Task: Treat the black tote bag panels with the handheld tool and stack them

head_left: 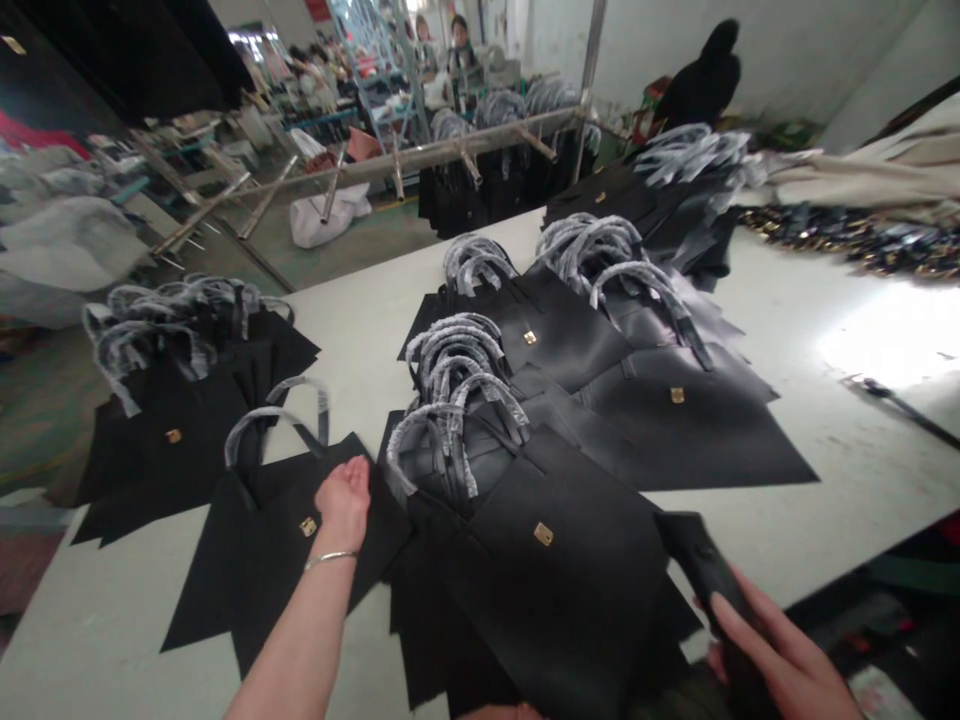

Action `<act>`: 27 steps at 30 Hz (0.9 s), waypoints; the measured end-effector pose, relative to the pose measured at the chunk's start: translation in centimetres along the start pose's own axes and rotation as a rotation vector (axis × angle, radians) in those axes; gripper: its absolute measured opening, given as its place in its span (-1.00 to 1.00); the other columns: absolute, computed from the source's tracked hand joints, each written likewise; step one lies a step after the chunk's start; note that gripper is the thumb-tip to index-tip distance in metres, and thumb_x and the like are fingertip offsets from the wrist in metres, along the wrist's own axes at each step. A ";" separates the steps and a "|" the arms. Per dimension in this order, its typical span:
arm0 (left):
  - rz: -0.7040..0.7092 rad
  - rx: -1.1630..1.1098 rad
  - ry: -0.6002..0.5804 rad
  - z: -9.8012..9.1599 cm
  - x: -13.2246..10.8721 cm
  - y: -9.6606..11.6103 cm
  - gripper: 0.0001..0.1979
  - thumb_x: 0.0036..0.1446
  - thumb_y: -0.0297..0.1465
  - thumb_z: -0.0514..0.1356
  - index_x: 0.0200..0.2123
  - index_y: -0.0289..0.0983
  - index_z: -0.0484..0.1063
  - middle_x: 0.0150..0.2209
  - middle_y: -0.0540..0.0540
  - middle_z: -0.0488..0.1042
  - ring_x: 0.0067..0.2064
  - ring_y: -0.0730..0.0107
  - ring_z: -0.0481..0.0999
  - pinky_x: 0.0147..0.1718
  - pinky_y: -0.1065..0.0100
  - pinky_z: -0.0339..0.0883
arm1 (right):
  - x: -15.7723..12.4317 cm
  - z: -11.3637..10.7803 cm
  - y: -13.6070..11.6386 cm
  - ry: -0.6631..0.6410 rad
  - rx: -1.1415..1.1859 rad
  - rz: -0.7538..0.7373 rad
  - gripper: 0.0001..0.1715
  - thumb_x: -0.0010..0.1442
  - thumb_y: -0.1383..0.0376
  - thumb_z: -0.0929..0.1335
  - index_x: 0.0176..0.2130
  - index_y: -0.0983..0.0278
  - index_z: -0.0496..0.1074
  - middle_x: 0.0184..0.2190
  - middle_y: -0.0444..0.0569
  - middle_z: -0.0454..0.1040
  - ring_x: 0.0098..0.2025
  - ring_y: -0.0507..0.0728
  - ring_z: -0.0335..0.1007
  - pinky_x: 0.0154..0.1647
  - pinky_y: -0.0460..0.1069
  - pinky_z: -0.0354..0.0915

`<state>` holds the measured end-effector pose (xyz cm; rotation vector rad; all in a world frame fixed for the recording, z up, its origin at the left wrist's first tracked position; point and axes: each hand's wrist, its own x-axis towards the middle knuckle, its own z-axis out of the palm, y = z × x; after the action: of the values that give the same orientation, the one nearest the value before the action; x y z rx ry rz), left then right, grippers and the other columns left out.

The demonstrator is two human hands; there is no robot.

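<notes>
My left hand [346, 500] lies flat, fingers together and stretched, on a single black bag [259, 560] with a gold clasp [308, 526] and paper-wrapped handles [274, 415], at the table's near left. My right hand [780, 655] at the lower right grips a small black flat piece [701, 560] between thumb and fingers. Between the hands sits a stack of black bags [540, 590] with a gold clasp [543, 534] on top and wrapped handles [450, 400].
More stacks of black bags lie on the white table [360, 340]: one at the left [172, 420], others in the middle [660, 400] and at the back [660, 190]. A metal rack [420, 155] stands behind. People sit far back. A dark tool [900, 400] lies at the right.
</notes>
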<state>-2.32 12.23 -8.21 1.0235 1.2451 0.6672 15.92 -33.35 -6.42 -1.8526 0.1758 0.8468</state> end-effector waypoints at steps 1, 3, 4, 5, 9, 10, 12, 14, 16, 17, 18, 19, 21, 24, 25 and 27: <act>0.060 -0.009 0.073 0.0 -0.8 0.0 -0.86 0.17 -0.56 0.06 -0.19 -0.32 0.33 -0.28 -0.08 0.44 -0.24 0.40 0.51 -0.23 0.35 0.45 | 0.4 1.6 -0.7 -0.066 -0.021 0.008 -0.04 0.04 -0.07 0.41 0.28 0.26 0.12 -0.63 -0.17 0.47 -0.57 0.14 0.42 -0.57 -0.04 0.35; 0.191 0.054 0.077 1.3 -3.3 -1.4 -0.87 0.14 -0.49 0.15 -0.21 -0.29 0.37 -0.26 -0.06 0.44 -0.18 0.37 0.49 -0.16 0.35 0.42 | 1.3 4.7 -2.0 -0.216 -0.064 -0.006 -0.05 0.09 -0.07 0.37 0.30 0.29 0.07 -0.69 -0.20 0.41 -0.62 0.11 0.37 -0.59 -0.05 0.30; 0.247 0.106 0.016 2.4 -4.8 -2.6 -0.87 0.07 -0.48 0.23 -0.25 -0.29 0.41 -0.24 -0.08 0.46 -0.15 0.31 0.48 -0.10 0.32 0.40 | 1.8 6.1 -2.6 -0.287 -0.089 -0.017 -0.07 0.12 -0.06 0.35 0.30 0.30 0.07 -0.70 -0.22 0.40 -0.63 0.10 0.35 -0.60 -0.06 0.29; 0.403 0.315 -0.191 3.8 -6.3 -4.0 -0.86 0.09 -0.45 0.23 -0.23 -0.28 0.44 -0.17 -0.11 0.46 -0.07 0.26 0.45 -0.01 0.26 0.35 | 2.4 7.3 -3.2 -0.339 -0.117 -0.025 -0.10 0.13 -0.05 0.34 0.30 0.29 0.07 -0.69 -0.23 0.39 -0.64 0.08 0.34 -0.61 -0.07 0.27; 0.738 0.809 -0.498 9.0 -9.5 -9.3 -0.52 0.09 -0.49 0.24 0.11 -0.26 0.29 0.12 -0.19 0.29 0.16 0.15 0.26 0.18 0.08 0.14 | 4.3 10.5 -5.5 -0.452 -0.182 -0.031 -0.20 0.14 0.02 0.35 0.26 0.26 0.15 -0.61 -0.21 0.42 -0.66 0.04 0.32 -0.66 -0.09 0.24; 0.756 0.873 -0.483 9.8 -9.4 -10.3 -0.48 0.07 -0.52 0.25 0.12 -0.28 0.27 0.13 -0.21 0.27 0.18 0.13 0.23 0.19 0.05 0.14 | 4.7 11.0 -6.1 -0.463 -0.181 -0.028 -0.22 0.15 0.03 0.35 0.25 0.26 0.17 -0.59 -0.20 0.43 -0.67 0.03 0.32 -0.67 -0.09 0.23; 0.787 0.961 -0.483 10.6 -8.5 -11.8 -0.50 0.05 -0.58 0.24 0.09 -0.30 0.29 0.13 -0.20 0.29 0.19 0.11 0.22 0.18 0.03 0.15 | 5.5 11.8 -7.1 -0.477 -0.174 -0.014 -0.25 0.15 0.05 0.35 0.24 0.25 0.19 -0.55 -0.18 0.44 -0.68 0.01 0.31 -0.70 -0.11 0.22; 0.825 0.991 -0.514 10.7 -7.6 -12.6 -0.53 0.06 -0.60 0.23 0.07 -0.29 0.31 0.11 -0.17 0.33 0.19 0.12 0.22 0.18 0.02 0.16 | 6.3 12.7 -7.9 -0.492 -0.170 0.002 -0.28 0.15 0.06 0.35 0.22 0.24 0.22 -0.52 -0.18 0.43 -0.70 0.00 0.30 -0.73 -0.12 0.19; 0.846 0.989 -0.517 10.4 -7.2 -13.0 -0.54 0.09 -0.60 0.20 0.08 -0.27 0.30 0.11 -0.16 0.33 0.20 0.14 0.21 0.18 0.02 0.17 | 6.9 13.3 -8.4 -0.517 -0.157 0.006 -0.31 0.14 0.06 0.36 0.20 0.23 0.24 -0.51 -0.17 0.43 -0.71 0.00 0.30 -0.76 -0.13 0.18; 0.845 0.986 -0.508 10.3 -7.2 -13.1 -0.54 0.10 -0.60 0.20 0.08 -0.27 0.30 0.11 -0.16 0.33 0.19 0.14 0.22 0.17 0.02 0.18 | 7.1 13.4 -8.6 -0.527 -0.147 0.005 -0.31 0.14 0.06 0.37 0.20 0.23 0.24 -0.51 -0.17 0.43 -0.71 -0.01 0.30 -0.76 -0.13 0.18; 0.839 0.983 -0.498 10.3 -7.2 -13.1 -0.54 0.10 -0.60 0.19 0.09 -0.27 0.29 0.11 -0.17 0.33 0.19 0.15 0.23 0.17 0.03 0.18 | 7.2 13.4 -8.6 -0.534 -0.138 0.009 -0.30 0.14 0.06 0.37 0.20 0.23 0.24 -0.51 -0.17 0.43 -0.71 -0.01 0.31 -0.75 -0.14 0.19; 0.830 0.980 -0.490 10.3 -7.4 -13.0 -0.54 0.11 -0.59 0.19 0.09 -0.27 0.29 0.11 -0.17 0.33 0.19 0.16 0.23 0.17 0.03 0.19 | 7.2 13.3 -8.6 -0.538 -0.135 0.022 -0.29 0.14 0.06 0.37 0.20 0.23 0.23 -0.51 -0.16 0.44 -0.70 -0.01 0.31 -0.75 -0.14 0.19; 0.811 0.972 -0.491 10.5 -7.6 -13.0 -0.55 0.11 -0.59 0.18 0.09 -0.26 0.29 0.11 -0.17 0.32 0.19 0.16 0.23 0.17 0.04 0.19 | 6.9 12.6 -8.2 -0.535 -0.149 0.069 -0.26 0.13 0.06 0.38 0.22 0.23 0.21 -0.50 -0.16 0.45 -0.70 -0.02 0.32 -0.74 -0.15 0.19; 0.789 0.957 -0.516 10.7 -7.9 -13.1 -0.55 0.12 -0.60 0.16 0.09 -0.25 0.30 0.12 -0.17 0.32 0.19 0.16 0.22 0.17 0.02 0.18 | 6.1 12.0 -7.9 -0.500 -0.194 0.091 -0.25 0.13 0.05 0.37 0.22 0.25 0.21 -0.53 -0.16 0.46 -0.73 -0.02 0.29 -0.77 -0.15 0.16; 0.778 0.952 -0.520 10.7 -8.0 -13.1 -0.53 0.11 -0.61 0.16 0.10 -0.25 0.30 0.13 -0.17 0.31 0.20 0.16 0.21 0.19 0.01 0.16 | 6.0 12.2 -8.1 -0.488 -0.216 0.062 -0.27 0.14 0.03 0.36 0.20 0.25 0.23 -0.55 -0.16 0.46 -0.73 0.00 0.29 -0.77 -0.14 0.16; 0.725 0.939 -0.540 10.4 -7.8 -12.7 -0.48 0.08 -0.61 0.17 0.12 -0.21 0.28 0.16 -0.16 0.28 0.22 0.13 0.19 0.20 -0.02 0.12 | 6.1 13.4 -9.5 -0.484 -0.281 -0.049 -0.35 0.16 -0.01 0.34 0.15 0.22 0.30 -0.54 -0.13 0.47 -0.68 0.05 0.35 -0.74 -0.10 0.23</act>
<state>4.47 -2.61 -16.15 2.3175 0.6451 0.2537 18.72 -16.09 -5.86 -1.8368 -0.3049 1.3077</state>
